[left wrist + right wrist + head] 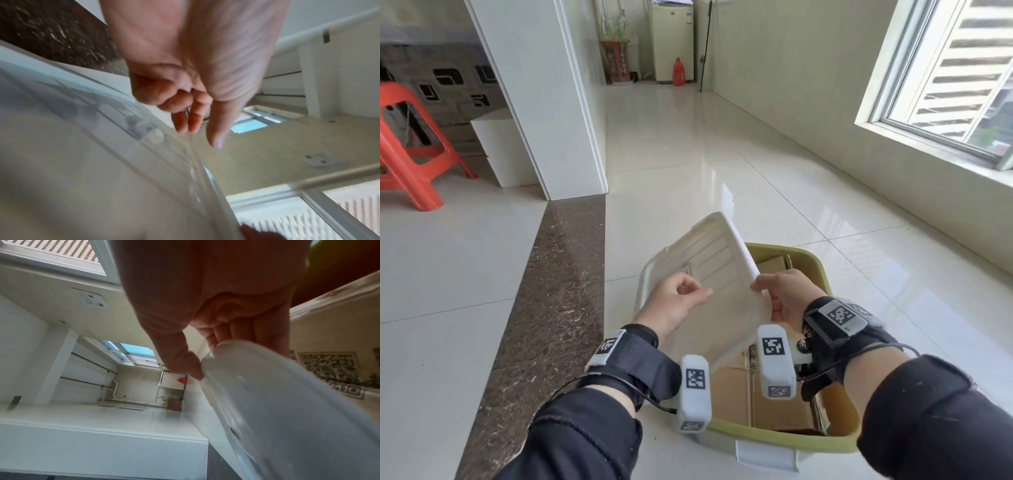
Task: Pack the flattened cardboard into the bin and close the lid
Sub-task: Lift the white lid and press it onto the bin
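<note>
Cardboard (763, 397) already lies in the bin (784, 440) at lower centre; right hand (787, 294) pinches the tilted lid (726, 301), left hand (676, 301) loosely curled against it, which next needs levelling onto the rim.

No readable words, brands or numbers anywhere. Black-and-white square code markers (774, 346) stood on the white blocks of the wrist straps; patterns only, no letters. A tiny mark under the marker on the right wrist (840, 314) was too small to read. The white appliance (673, 41) at the far wall carried a small blue sticker (689, 16), its print illegible.
</note>
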